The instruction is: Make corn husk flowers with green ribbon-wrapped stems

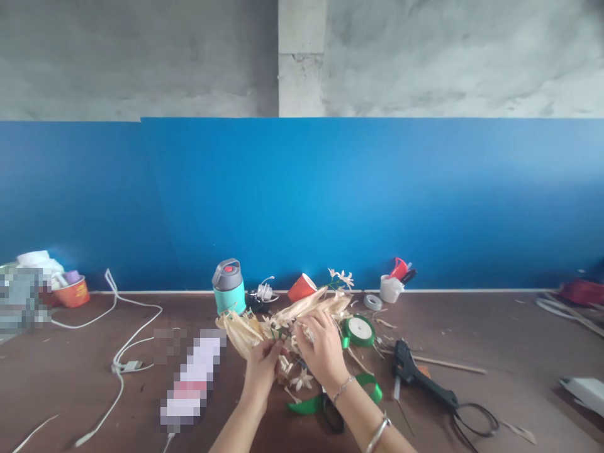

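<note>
Pale dried corn husks (243, 333) lie in a heap at the middle of the table, with small white husk flowers among them. My left hand (262, 365) is closed at the near side of the heap, thumb and forefinger pinching a husk flower by its green stem. Just to its right, my right hand (323, 352) has its fingers bent together over the pale petals; what they grip is hidden. One loose husk flower (302, 379) lies below, between the hands. Green ribbon (306, 406) and a black scissors handle (333, 415) lie partly under my right forearm.
A green ribbon spool (359, 329) and a black glue gun (419, 374) lie right of my hands. Behind stand a turquoise flask (229, 296), an orange cup (302, 287) and a white cup of tools (391, 289). A white cable (123, 346) trails at left; a blue panel (330, 201) closes the back.
</note>
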A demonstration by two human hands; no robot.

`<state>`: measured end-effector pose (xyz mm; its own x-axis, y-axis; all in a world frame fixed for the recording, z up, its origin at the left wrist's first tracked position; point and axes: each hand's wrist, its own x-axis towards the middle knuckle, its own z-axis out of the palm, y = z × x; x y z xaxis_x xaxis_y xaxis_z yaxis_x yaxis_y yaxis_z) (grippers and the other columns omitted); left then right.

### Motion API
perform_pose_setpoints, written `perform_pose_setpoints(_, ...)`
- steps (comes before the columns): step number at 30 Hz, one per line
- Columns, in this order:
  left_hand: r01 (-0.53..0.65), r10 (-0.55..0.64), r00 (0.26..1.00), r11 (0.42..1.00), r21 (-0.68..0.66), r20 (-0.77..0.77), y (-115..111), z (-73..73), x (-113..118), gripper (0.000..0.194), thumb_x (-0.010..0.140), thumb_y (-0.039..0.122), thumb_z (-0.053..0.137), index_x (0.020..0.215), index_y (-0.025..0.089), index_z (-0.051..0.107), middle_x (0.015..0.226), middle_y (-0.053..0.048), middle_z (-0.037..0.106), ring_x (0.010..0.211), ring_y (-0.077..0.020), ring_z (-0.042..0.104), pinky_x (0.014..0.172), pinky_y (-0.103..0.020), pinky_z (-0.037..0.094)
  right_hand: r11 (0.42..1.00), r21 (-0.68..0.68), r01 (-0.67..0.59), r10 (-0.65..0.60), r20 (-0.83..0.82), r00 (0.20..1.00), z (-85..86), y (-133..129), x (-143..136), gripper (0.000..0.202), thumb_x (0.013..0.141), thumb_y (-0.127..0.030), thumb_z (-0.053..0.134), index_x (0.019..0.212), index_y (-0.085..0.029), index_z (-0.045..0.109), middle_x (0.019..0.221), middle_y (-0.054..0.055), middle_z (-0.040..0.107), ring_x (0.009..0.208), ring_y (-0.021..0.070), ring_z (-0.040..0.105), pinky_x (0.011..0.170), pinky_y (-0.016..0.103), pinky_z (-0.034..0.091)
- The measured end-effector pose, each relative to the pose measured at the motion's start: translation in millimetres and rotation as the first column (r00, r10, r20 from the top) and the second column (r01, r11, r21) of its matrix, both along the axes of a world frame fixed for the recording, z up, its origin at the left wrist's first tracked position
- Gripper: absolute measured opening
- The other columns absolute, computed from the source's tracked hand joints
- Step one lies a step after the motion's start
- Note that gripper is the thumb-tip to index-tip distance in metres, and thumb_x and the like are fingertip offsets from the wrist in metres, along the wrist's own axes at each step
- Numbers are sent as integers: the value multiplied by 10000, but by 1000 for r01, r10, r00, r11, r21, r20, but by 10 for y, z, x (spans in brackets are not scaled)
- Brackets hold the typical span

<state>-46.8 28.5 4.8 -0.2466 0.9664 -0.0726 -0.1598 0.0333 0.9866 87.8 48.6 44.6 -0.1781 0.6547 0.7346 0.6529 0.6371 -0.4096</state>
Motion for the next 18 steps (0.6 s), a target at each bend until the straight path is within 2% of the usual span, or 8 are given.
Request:
perform_pose_setpoints(4,-58,57,998,998,29,28,7,-2,-21,408,616,542,671,562,145,597,341,98,318,341,-45,253,366,-175,162,999,-32,8,-11,-71,997,24,-2,20,212,858,-131,371,758,-194,547,791,61,582,780,204,524,744,335,400)
perform_pose_setpoints(11,-140,137,989,989,56,55,4,-11,-51,411,622,533,689,594,129,615,373,89,339,377,-45,277,375,-166,180,986,-148,73,-97,-164,982,-112,107,40,265,865,-192,320,613,-220,396,592,-5,483,577,157,453,564,265,352)
perform_pose_setpoints(15,-156,151,986,986,61,73,-2,8,-50,410,613,529,696,616,123,635,381,82,364,384,-45,290,370,-160,186,974,-209,83,-124,-190,974,-97,133,48,271,832,-205,355,571,-212,426,547,-14,485,526,140,440,514,245,333)
perform_pose_setpoints(18,-162,157,984,985,54,81,-8,24,-52,415,601,531,699,616,119,649,375,80,370,370,-45,276,354,-166,171,966,-248,74,-127,-202,971,-62,139,57,245,797,-200,403,582,-193,521,591,15,574,540,144,484,513,241,353)
